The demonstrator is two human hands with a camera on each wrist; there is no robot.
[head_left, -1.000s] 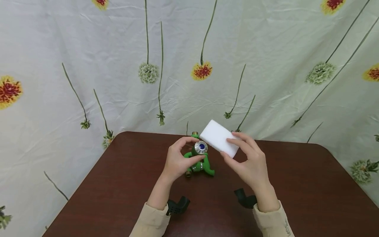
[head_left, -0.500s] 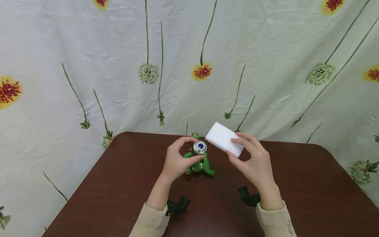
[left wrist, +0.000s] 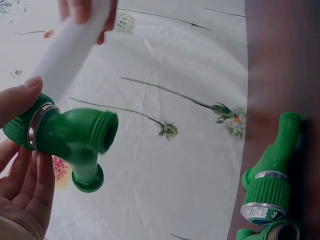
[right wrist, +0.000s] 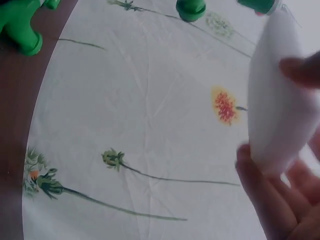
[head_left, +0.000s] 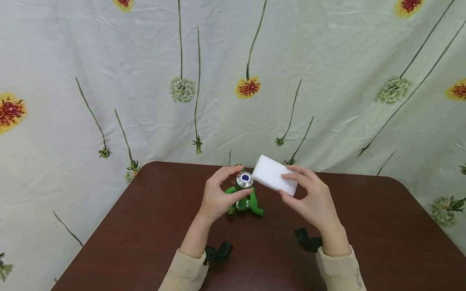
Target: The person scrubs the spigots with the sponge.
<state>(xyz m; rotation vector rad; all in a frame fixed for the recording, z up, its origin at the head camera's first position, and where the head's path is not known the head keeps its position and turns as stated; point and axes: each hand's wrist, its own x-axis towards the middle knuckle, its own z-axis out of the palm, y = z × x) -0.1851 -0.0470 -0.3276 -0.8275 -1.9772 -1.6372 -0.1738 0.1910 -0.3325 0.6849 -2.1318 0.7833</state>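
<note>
My left hand grips a green plastic hose fitting with a silver ring and a blue centre, lifted just above the table. In the left wrist view this fitting is a tee with a threaded mouth, and my fingers curl round its ringed end. My right hand pinches a white sponge block by its right end. The block's left end lies right beside the fitting's silver ring. The white sponge block fills the right of the right wrist view.
More green fittings with brass ends lie on the dark brown table under my left hand, and show as green fittings in the left wrist view. A flowered cloth hangs behind the table's far edge.
My right hand drew the sponge slightly right, then brought it back down against the fitting's ring. My left hand raised the fitting a little.
</note>
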